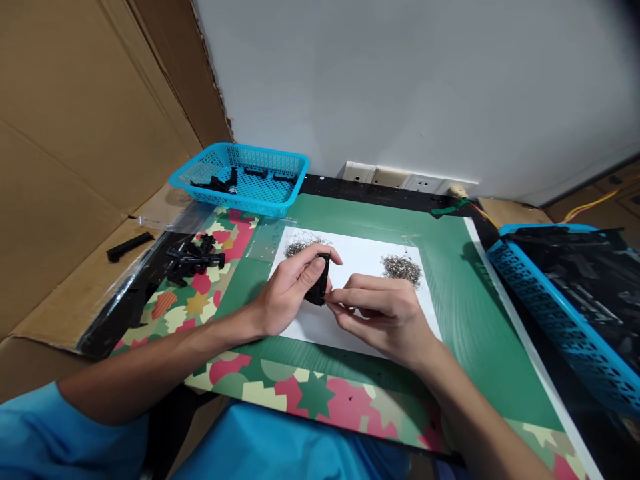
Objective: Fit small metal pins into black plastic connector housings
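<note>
My left hand (290,290) is closed round a small black plastic part (320,283), holding it upright over a white sheet (360,257). My right hand (385,313) pinches its fingertips together against the lower edge of that part; whatever sits in the pinch is too small to make out. Two heaps of tiny metal pieces lie on the sheet: one (300,247) just behind my left hand, the other (401,268) behind my right hand.
A green mat (450,293) covers the table. A blue basket (245,177) with a few black parts stands at the back left. Loose black parts (195,257) lie left of the sheet. Another blue basket (565,307) full of black parts is on the right. Cardboard stands at left.
</note>
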Demonstrator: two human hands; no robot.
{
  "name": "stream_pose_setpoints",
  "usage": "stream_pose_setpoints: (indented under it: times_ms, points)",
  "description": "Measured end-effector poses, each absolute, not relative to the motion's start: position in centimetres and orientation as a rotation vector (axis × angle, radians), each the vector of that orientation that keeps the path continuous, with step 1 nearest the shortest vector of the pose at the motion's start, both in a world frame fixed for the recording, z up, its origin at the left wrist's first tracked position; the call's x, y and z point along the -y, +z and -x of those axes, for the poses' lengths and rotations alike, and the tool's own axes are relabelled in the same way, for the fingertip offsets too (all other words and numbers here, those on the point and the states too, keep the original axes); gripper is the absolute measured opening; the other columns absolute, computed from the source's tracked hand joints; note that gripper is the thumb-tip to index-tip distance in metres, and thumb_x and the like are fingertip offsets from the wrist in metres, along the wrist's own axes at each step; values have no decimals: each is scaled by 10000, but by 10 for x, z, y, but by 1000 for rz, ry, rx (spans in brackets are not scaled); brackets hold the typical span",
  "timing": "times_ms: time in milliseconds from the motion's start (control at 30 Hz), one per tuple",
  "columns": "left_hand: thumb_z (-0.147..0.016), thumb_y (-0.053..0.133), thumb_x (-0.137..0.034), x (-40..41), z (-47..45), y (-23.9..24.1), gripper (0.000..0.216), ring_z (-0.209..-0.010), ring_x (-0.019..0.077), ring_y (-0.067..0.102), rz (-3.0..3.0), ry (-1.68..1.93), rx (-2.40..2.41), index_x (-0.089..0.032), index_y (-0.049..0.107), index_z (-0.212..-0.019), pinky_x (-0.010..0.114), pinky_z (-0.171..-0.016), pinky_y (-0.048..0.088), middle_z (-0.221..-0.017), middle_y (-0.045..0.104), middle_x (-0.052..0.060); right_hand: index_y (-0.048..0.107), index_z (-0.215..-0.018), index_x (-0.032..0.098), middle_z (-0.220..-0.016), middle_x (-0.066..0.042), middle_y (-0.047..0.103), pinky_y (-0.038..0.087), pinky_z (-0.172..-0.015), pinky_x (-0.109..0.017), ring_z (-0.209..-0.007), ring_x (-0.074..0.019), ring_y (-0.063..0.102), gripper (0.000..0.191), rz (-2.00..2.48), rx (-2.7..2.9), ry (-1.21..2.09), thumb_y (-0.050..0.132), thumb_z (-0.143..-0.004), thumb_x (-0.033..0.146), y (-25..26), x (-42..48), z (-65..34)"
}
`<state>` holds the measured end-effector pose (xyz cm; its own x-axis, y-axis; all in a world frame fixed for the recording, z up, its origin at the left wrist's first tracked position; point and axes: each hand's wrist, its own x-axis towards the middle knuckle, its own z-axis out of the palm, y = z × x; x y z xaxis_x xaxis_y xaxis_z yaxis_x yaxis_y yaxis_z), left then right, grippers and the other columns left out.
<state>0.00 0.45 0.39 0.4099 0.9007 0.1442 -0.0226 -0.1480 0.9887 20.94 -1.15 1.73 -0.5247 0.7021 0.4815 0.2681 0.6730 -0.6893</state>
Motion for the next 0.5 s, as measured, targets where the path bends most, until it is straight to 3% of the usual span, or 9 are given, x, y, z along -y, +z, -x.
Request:
stream_pose_setpoints:
  times_ms: [500]
  points:
    - [-1119,446,-512,-5,3,2,381,-727,144,577,-1607,960,-850,-197,638,-1213,256,-682,462,-823,635,13,820,-1149,172,-883,-53,699,471,-601,-244,-699,-130,657,286,697,2202,654,620,-995,36,8,6,-216]
